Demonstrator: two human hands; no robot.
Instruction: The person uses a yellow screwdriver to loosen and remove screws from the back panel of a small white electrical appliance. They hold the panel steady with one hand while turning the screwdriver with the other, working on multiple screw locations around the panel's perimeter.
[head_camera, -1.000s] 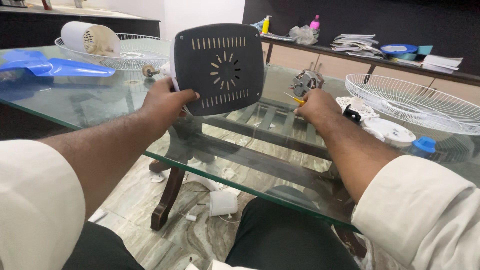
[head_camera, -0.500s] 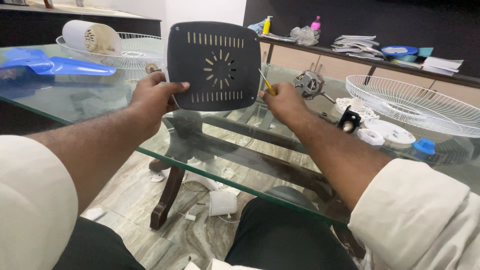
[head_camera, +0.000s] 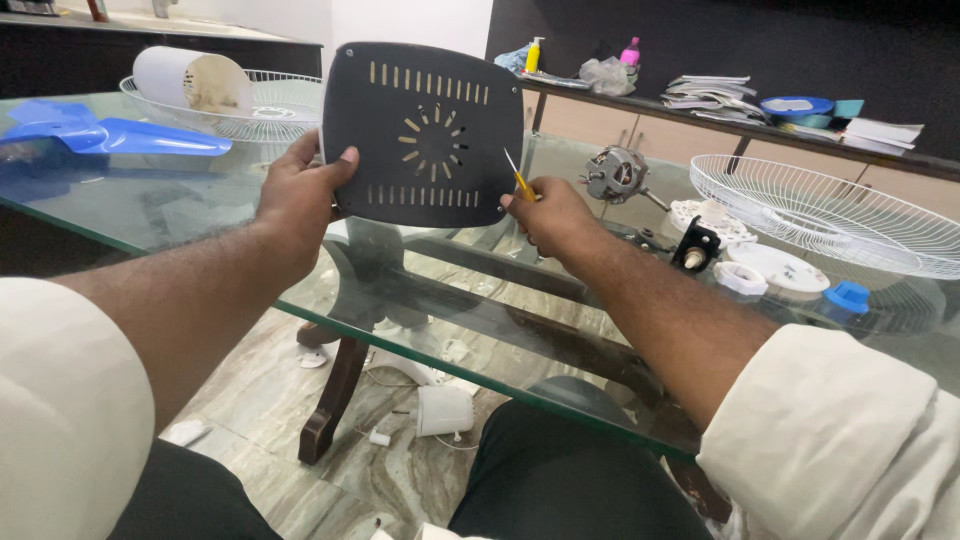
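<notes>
Dark vented panel upright, left hand fingers clasping its edge; right hand fingers pinch yellow screwdriver.

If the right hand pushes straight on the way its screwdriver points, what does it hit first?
Most likely the dark vented panel: the right hand aims the yellow screwdriver up-left at the panel's right edge, which the left hand holds upright. Depth is unclear, so contact can't be confirmed.

A glass table bears wire grilles, a motor, blue blades.
</notes>
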